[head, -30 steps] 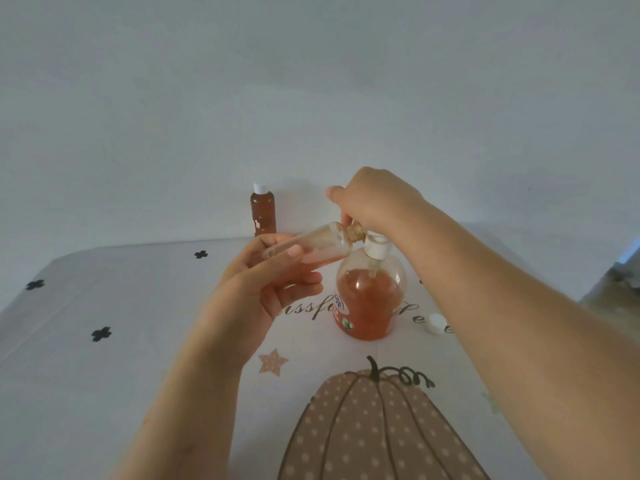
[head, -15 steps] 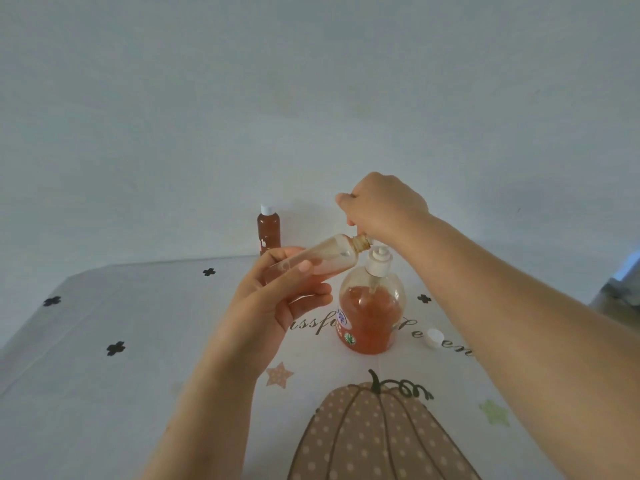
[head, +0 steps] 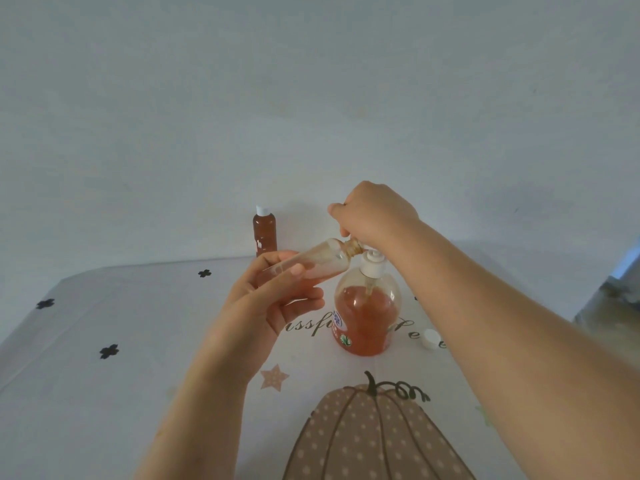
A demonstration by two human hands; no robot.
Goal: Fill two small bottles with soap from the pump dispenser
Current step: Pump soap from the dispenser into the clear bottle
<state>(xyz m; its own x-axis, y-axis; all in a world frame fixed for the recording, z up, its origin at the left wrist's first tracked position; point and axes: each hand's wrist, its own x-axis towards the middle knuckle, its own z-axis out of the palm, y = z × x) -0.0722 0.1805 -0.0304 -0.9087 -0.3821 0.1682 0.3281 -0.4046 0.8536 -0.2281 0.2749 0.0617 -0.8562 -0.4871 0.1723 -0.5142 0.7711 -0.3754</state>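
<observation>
Grips the small clear bottle [head: 313,263] in the left hand [head: 273,299], thumb across the front and fingers curled behind. Tilts it almost flat, neck up and to the right, probably to bring the open mouth right up to the spout of the pump dispenser [head: 363,317]. Covers the pump head with the right hand [head: 375,213], fingers curled down over it, seemingly set to press. Hides the spout that way, so no telling whether touching the neck or just beside it. Stands the dispenser upright on the bench [head: 121,323], roughly half full of orange soap, likely to give the pressing hand something firm to push against. Shows little soap in the held bottle, its pinkish tint perhaps only the fingers behind, so filling judged barely begun. Sets the filled bottle [head: 265,233], capped in white, upright and well apart at the far edge, apparently finished and out of the way. Leaves a loose white cap [head: 430,338] just right of the dispenser, within easy reach for closing afterwards. Dresses the bench in a pale cloth [head: 104,393] printed with a dotted pumpkin [head: 374,434], a star [head: 273,377], dark crosses and cursive lettering. Beyond it, only a plain pale wall [head: 311,98] in soft daylight
</observation>
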